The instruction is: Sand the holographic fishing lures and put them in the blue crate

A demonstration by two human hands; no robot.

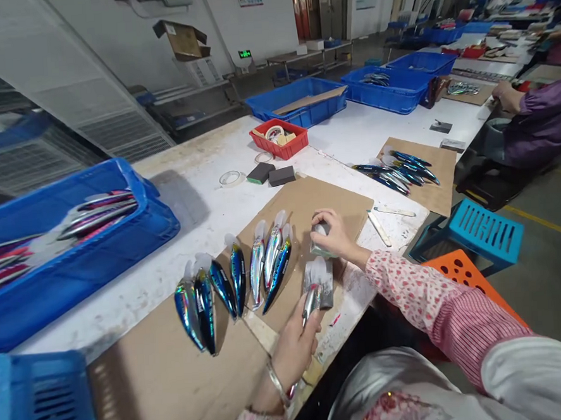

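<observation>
My left hand (294, 345) is closed around a silver fishing lure (311, 303), its clear lip resting over a dusty grey block (326, 291) near the table edge. Just beyond, my right hand (333, 233) grips a small greyish block (321, 248) with a pale greenish lower edge; the fingers hide part of it. To the left, several blue and silver fishing lures (237, 276) lie in a row on the brown cardboard (169, 362), their clear lips pointing away from me.
A blue bin (115, 236) of pink and silver lures stands left, with a blue slotted basket (59, 401) nearer me. Dark blocks (282, 176), a tape roll (230, 177) and a red tray (286, 147) sit farther back. At right are more lures (396, 171), stools (484, 232) and a co-worker's purple sleeve (547, 108).
</observation>
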